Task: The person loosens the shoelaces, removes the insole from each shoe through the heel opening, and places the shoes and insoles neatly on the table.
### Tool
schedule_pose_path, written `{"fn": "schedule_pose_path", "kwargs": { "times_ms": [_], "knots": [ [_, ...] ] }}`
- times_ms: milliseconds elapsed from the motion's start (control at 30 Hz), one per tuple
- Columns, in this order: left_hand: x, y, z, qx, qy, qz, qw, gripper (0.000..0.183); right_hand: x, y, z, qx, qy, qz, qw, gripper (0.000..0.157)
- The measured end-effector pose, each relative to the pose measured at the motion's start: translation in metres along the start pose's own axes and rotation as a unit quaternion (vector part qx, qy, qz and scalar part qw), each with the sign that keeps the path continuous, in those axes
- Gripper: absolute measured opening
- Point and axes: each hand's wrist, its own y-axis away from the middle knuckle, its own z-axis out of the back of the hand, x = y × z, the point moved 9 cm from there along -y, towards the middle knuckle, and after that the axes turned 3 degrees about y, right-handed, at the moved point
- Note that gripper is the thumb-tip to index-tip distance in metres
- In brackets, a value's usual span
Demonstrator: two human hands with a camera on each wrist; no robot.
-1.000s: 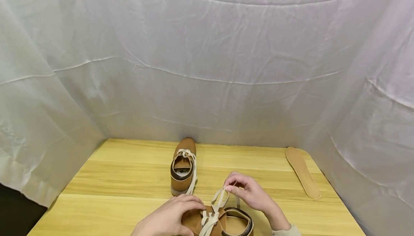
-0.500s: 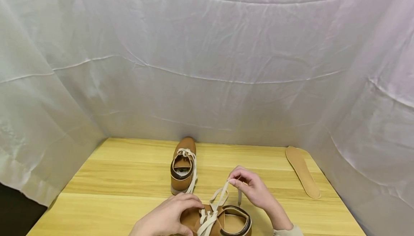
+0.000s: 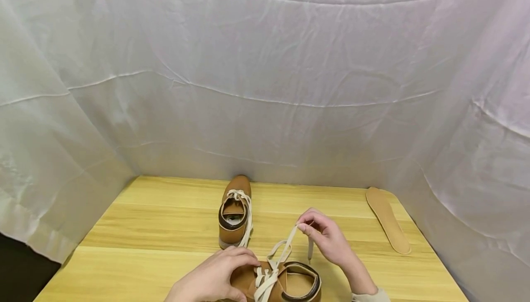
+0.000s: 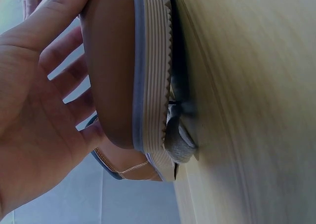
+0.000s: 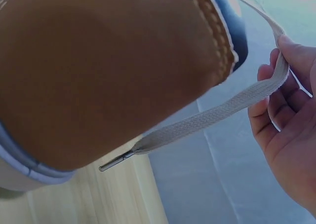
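Note:
A brown leather shoe lies sideways at the near edge of the head view, its toe to the left and its dark-collared opening to the right. Around its toe end, my left hand grips the upper, with the thumb on the near side. In the left wrist view, that hand spans the shoe's upper above the ridged sole. My right hand pinches a flat cream shoelace between thumb and fingers. The lace runs taut up from the knotted lacing, a loop beside it, and its metal-tipped end hangs below the hand.
A matching brown shoe stands farther back, toe away, laces trailing along its right side. A tan insole lies at the right of the wooden table. Pale grey cloth hangs around the back and sides.
My right hand has moved up and slightly right, drawing the lace longer and tighter; the loop by the knot has become narrower. The left hand stays on the shoe's toe.

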Motion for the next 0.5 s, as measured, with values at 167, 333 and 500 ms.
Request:
{"fn": "schedule_pose_path", "kwargs": {
  "times_ms": [167,333,500],
  "knots": [
    [0.001,0.0,-0.001,0.008,0.007,0.005,0.9999,0.066,0.0,0.0,0.005,-0.018,0.0,0.005,1.0,0.022],
    [0.001,0.0,-0.001,0.007,0.003,0.004,1.0,0.067,0.001,0.001,0.011,-0.039,-0.008,0.012,0.999,0.022],
    [0.0,0.0,0.0,0.007,-0.001,0.011,0.9999,0.067,0.001,0.0,0.016,-0.057,-0.004,0.015,0.998,0.021]
  ]
}}
